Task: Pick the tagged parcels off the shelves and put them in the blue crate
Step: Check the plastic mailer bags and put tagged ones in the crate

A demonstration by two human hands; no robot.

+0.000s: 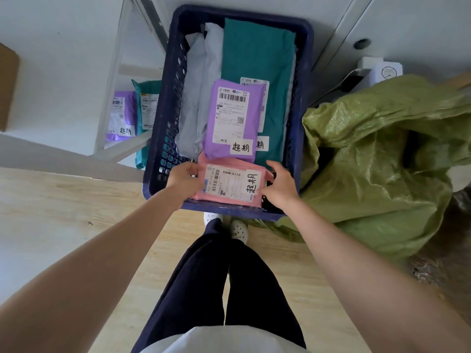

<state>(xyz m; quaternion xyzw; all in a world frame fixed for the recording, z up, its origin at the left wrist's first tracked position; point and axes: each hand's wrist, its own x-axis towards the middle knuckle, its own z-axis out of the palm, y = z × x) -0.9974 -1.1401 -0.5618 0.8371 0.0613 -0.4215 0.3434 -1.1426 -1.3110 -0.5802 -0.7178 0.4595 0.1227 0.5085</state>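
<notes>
The blue crate stands on the floor in front of me. At its near end lies a pink parcel with a handwritten tag. My left hand grips its left edge and my right hand grips its right edge. Behind it in the crate lie a purple tagged parcel, a large teal parcel and pale grey bags. On the low white shelf at the left, a purple tagged parcel and a teal parcel stand upright.
A big green woven sack slumps against the crate's right side. A cardboard box sits at the far left. White cabinet doors rise behind the crate. My legs and shoes are just below the crate on the wooden floor.
</notes>
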